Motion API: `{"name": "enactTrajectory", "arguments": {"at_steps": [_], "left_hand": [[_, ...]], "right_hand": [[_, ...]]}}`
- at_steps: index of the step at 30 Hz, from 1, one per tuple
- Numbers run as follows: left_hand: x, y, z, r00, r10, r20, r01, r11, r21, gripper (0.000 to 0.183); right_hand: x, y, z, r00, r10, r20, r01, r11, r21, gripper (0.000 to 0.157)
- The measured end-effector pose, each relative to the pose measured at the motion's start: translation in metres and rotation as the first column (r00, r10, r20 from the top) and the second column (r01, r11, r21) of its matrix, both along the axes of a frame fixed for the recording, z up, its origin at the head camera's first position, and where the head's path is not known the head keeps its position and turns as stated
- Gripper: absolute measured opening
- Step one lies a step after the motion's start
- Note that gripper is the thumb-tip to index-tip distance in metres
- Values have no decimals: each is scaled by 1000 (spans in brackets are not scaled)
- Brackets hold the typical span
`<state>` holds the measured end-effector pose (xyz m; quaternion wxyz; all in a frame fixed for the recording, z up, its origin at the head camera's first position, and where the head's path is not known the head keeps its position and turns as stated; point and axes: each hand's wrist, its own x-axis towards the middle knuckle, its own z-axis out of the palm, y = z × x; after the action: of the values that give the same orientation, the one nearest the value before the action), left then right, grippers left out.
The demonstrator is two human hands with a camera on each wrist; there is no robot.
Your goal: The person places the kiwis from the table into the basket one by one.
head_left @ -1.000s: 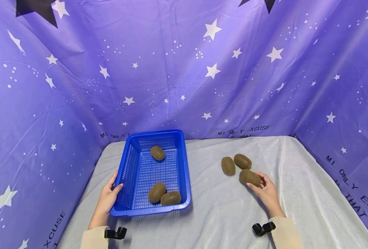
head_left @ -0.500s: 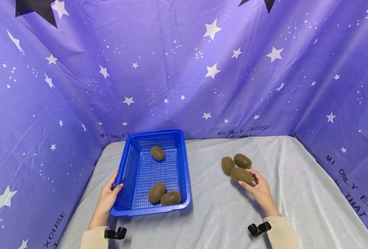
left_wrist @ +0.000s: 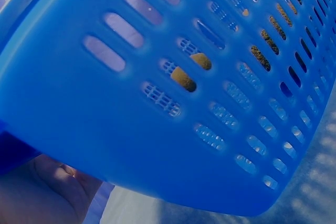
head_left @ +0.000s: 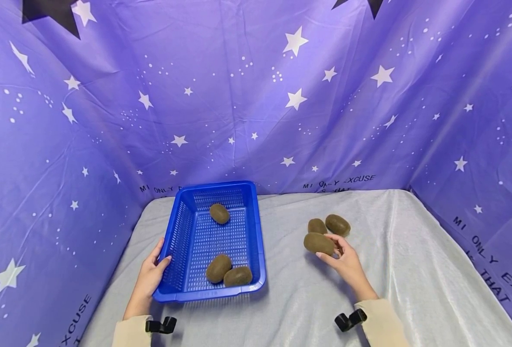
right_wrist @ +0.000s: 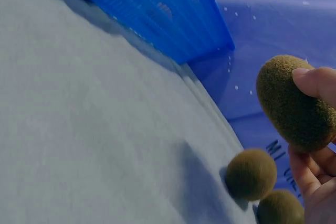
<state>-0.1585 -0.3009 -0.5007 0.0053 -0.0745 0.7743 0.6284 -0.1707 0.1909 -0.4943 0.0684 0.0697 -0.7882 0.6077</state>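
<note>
A brown fuzzy kiwi (head_left: pixel 318 244) is pinched between the thumb and fingers of my right hand (head_left: pixel 346 262), lifted off the cloth, as its shadow in the right wrist view shows. Two more kiwis lie just behind it: one (head_left: pixel 317 225) partly hidden by the held kiwi, the other (head_left: pixel 337 225) to its right. My left hand (head_left: pixel 149 275) grips the left rim of a blue plastic basket (head_left: pixel 261 250), thumb over the edge. Inside the basket sit one kiwi (head_left: pixel 219 213) at the far end and two at the near end, a rounder one (head_left: pixel 218 268) touching a lower one (head_left: pixel 238 276).
Pale grey cloth (head_left: pixel 290 299) covers the table. A purple curtain (head_left: pixel 256 96) with white stars encloses the back and both sides. Black clips (head_left: pixel 161 325) sit on both cuffs. The basket's slotted wall (left_wrist: pixel 105 119) fills most of the left wrist view.
My right hand has carried its kiwi leftward, passing in front of the two loose kiwis. The left hand and basket have stayed in place.
</note>
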Motion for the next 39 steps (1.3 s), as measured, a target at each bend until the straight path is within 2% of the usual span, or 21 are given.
{"name": "enactTrajectory", "arguments": {"at_steps": [11,18,22,25,32,39], "left_hand": [[-1,-1,-1,1000,-6,-12,6,1000,11,64],[0,0,0,1000,-3,-7,3,1000,13,63],[0,1,0,1000,4,-2,-4,1000,13,63],[1,0,0,1000,7,-3,-7,1000,14,63],[0,0,0,1000,-6,-11,6,1000,23,65],[1,1,0,1000,-5,-15,5,1000,30,66]], "right_hand": [[-4,-22,16,997,51,-58,-52,999,-16,54],[-16,-34,3,992,82,-91,-86,995,-41,54],[-20,-42,3,990,96,-99,-101,994,-47,54],[-20,-50,9,990,105,-93,-110,993,-45,53],[-9,-71,44,983,150,-105,-153,988,-20,51],[-9,-86,51,983,171,-67,-172,985,1,51]]}}
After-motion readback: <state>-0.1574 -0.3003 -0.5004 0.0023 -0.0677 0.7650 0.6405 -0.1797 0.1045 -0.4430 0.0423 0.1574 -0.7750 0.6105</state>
